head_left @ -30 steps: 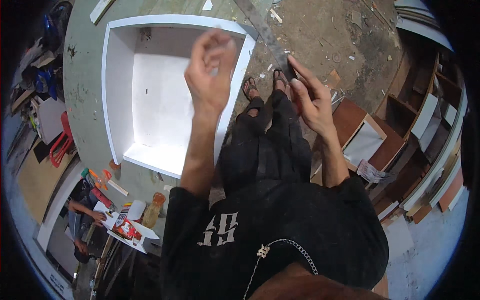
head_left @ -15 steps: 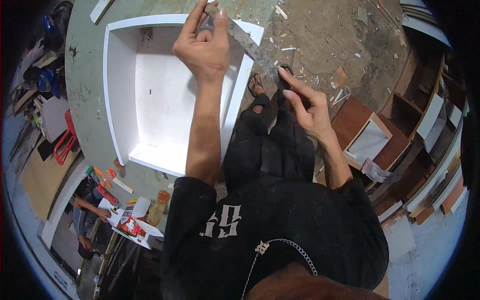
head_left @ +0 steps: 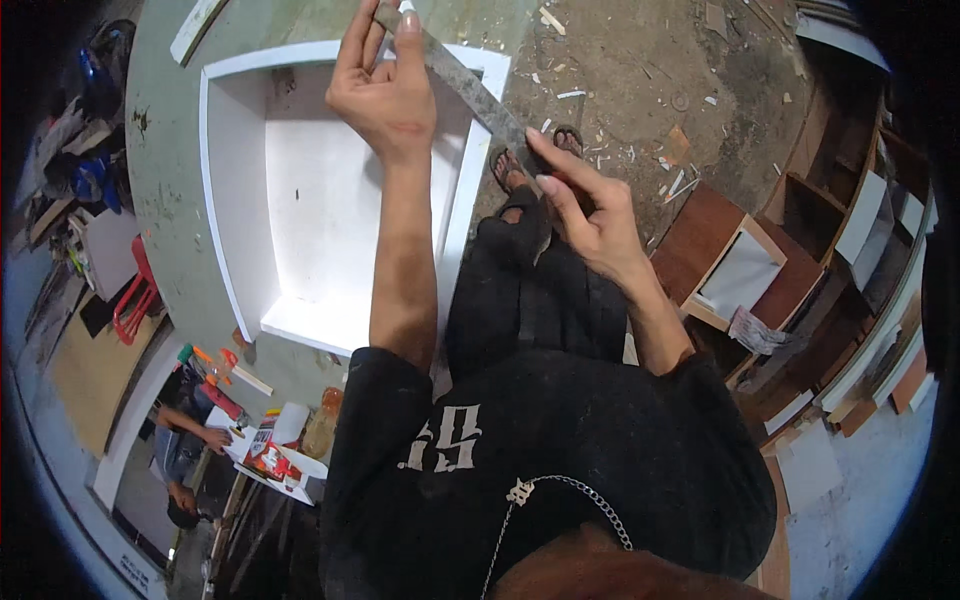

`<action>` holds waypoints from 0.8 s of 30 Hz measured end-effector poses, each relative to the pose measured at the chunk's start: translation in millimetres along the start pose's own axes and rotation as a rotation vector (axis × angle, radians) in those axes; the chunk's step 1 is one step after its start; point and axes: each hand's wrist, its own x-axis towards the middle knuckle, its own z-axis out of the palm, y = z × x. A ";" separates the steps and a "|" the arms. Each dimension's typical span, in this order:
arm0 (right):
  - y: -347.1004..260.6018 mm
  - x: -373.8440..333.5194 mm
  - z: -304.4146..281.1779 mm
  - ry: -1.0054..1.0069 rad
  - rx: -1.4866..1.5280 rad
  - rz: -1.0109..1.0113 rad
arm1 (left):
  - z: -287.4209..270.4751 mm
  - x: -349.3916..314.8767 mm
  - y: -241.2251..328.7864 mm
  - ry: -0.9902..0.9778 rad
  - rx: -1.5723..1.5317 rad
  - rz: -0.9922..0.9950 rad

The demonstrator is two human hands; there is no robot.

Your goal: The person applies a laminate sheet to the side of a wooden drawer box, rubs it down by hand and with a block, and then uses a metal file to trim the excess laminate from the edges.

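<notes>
My left hand point(head_left: 385, 108) is raised over the far part of a white open box point(head_left: 235, 190), which lies on a green worktop. Its thumb and fingers pinch the far end of a long flat grey metal strip point(head_left: 468, 88). A small white bit shows by that thumb. The strip slants across the box's right edge, toward me and to the right. My right hand point(head_left: 597, 215) holds the near part between thumb and forefinger, over my feet and trousers. Whether the strip touches the box, I cannot tell.
On the green worktop point(head_left: 165, 200) lie a white strip of board point(head_left: 198, 28) and, nearer me, orange-handled tools point(head_left: 215, 365). Another person's hand point(head_left: 216, 437) rests by a white tray at lower left. Brown cabinets point(head_left: 705, 240) stand right. Scraps litter the floor point(head_left: 640, 90).
Both hands and the metal strip have shifted slightly left, still gripping it. The box sits a little farther left in the picture. My right foot shows more beside the strip.
</notes>
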 end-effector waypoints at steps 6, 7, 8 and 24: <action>14.0 -21.3 -35.6 0.028 -0.008 0.123 | 2.6 -12.4 2.0 -0.161 0.198 0.014; 14.5 -19.8 -30.9 0.022 -0.010 0.078 | 1.9 -14.2 1.9 -0.149 0.157 0.000; 12.7 -17.0 -25.8 0.015 -0.012 0.033 | 0.6 -16.1 0.5 -0.137 0.116 -0.013; 4.4 -3.3 -4.9 -0.028 -0.056 -0.010 | -11.6 -6.4 -19.5 0.076 0.033 0.075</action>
